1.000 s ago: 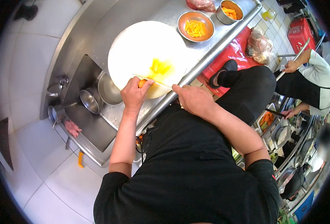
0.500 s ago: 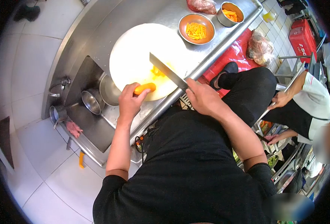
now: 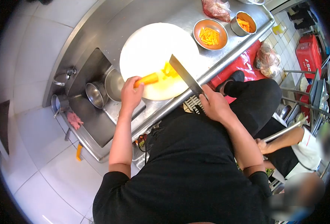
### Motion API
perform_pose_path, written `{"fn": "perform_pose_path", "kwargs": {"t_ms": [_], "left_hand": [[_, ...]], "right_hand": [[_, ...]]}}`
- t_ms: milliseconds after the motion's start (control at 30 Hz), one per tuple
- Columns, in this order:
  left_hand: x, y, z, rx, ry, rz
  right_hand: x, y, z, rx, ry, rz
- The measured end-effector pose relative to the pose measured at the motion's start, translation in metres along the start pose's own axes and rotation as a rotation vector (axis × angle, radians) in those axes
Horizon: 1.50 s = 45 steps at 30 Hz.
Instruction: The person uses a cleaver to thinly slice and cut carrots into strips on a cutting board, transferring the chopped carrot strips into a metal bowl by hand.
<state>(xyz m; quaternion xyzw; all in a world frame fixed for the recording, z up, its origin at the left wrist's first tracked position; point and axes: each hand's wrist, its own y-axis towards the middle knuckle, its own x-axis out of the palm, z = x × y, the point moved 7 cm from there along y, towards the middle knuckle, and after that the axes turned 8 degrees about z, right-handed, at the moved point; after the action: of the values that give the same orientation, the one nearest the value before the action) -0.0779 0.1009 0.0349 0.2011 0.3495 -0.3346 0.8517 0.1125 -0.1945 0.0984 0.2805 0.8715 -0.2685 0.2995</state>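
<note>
My left hand grips the thick end of an orange carrot, which lies over the round white cutting board. In my right hand is the handle of a cleaver, its broad blade slanting over the board. Between carrot and blade sits a small pile of cut carrot pieces. Whether the blade touches the board I cannot tell. A bowl of carrot sticks stands beyond the board, and a metal pot with orange pieces is beside it.
Left of the board is a metal sink holding metal bowls, with a faucet behind. A bagged reddish item lies at the counter's far end. At right a co-worker's arm holds a long handle near shelves.
My left hand has shifted back along the carrot, so more of it shows. The cleaver has moved right, off the cut pieces. The co-worker has moved, and the whole view has shifted slightly.
</note>
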Motion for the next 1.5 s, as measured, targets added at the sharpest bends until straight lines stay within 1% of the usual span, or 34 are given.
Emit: {"fn": "perform_pose_path", "kwargs": {"t_ms": [33, 100, 133, 200, 333, 400, 533, 600, 633, 700, 733, 800, 833, 900, 1033, 1100, 1133, 1200, 1233, 1267, 1333, 1367, 1433, 1467, 1500], "left_hand": [[0.0, 0.003, 0.015, -0.002, -0.003, 0.003], [0.007, 0.006, 0.056, 0.259, 0.277, -0.008], [0.011, 0.008, 0.053, 0.257, 0.274, -0.002], [0.03, 0.014, 0.035, 0.139, 0.145, -0.077], [0.036, 0.034, 0.026, 0.163, 0.066, -0.038], [0.037, 0.043, 0.022, 0.102, -0.023, -0.072], [0.031, 0.062, 0.022, 0.115, -0.046, -0.048], [0.029, 0.071, 0.027, 0.24, 0.002, 0.002], [0.029, 0.075, 0.027, 0.239, -0.001, 0.004], [0.036, 0.08, 0.028, 0.247, -0.001, -0.081], [0.038, 0.081, 0.028, 0.245, -0.005, -0.082], [0.044, 0.079, 0.039, 0.385, 0.207, -0.106], [0.044, 0.08, 0.043, 0.382, 0.203, -0.11], [0.047, 0.084, 0.045, 0.345, 0.291, -0.193], [0.05, 0.097, 0.042, 0.338, 0.249, -0.139], [0.033, 0.098, 0.054, 0.393, 0.124, 0.165], [0.04, 0.092, 0.053, 0.39, 0.122, 0.164], [0.056, 0.068, 0.05, 0.345, -0.073, 0.124], [0.062, 0.053, 0.066, 0.34, -0.101, 0.104], [0.071, 0.043, 0.079, 0.26, -0.068, 0.001], [0.08, 0.029, 0.092, 0.261, 0.114, -0.04], [0.085, 0.027, 0.086, 0.255, 0.112, -0.042], [0.101, 0.025, 0.074, 0.157, 0.051, -0.173], [0.103, 0.021, 0.073, 0.152, 0.047, -0.172], [0.096, 0.02, 0.081, 0.097, 0.023, -0.18]], "right_hand": [[0.0, 0.0, 0.001, -0.002, -0.004, -0.001], [-0.006, 0.0, 0.002, -0.027, 0.022, 0.092], [-0.006, 0.001, 0.003, -0.031, 0.016, 0.092], [-0.005, 0.001, 0.012, 0.027, 0.051, 0.092], [-0.002, 0.001, 0.027, 0.048, 0.082, 0.155], [0.002, 0.001, 0.038, 0.144, 0.174, 0.147], [0.008, 0.003, 0.053, 0.124, 0.23, 0.194], [0.013, 0.002, 0.059, 0.166, 0.318, 0.193], [0.015, 0.002, 0.06, 0.166, 0.315, 0.193], [0.019, 0.001, 0.063, 0.174, 0.304, 0.183], [0.02, 0.001, 0.064, 0.177, 0.301, 0.182], [0.022, -0.001, 0.065, 0.17, 0.298, 0.172], [0.024, -0.002, 0.066, 0.175, 0.295, 0.169], [0.025, -0.003, 0.064, 0.163, 0.301, 0.162], [0.03, -0.004, 0.068, 0.243, 0.409, 0.121], [0.037, -0.005, 0.08, 0.314, 0.418, 0.104], [0.039, -0.007, 0.084, 0.316, 0.414, 0.103], [0.041, -0.013, 0.09, 0.323, 0.422, 0.116], [0.042, -0.015, 0.092, 0.323, 0.418, 0.113], [0.043, -0.019, 0.095, 0.339, 0.432, 0.096], [0.047, -0.023, 0.099, 0.36, 0.44, 0.072], [0.049, -0.024, 0.1, 0.357, 0.454, 0.064], [0.047, -0.025, 0.093, 0.358, 0.463, 0.055], [0.046, -0.025, 0.091, 0.376, 0.468, 0.033], [0.045, -0.024, 0.087, 0.393, 0.473, 0.014]]}}
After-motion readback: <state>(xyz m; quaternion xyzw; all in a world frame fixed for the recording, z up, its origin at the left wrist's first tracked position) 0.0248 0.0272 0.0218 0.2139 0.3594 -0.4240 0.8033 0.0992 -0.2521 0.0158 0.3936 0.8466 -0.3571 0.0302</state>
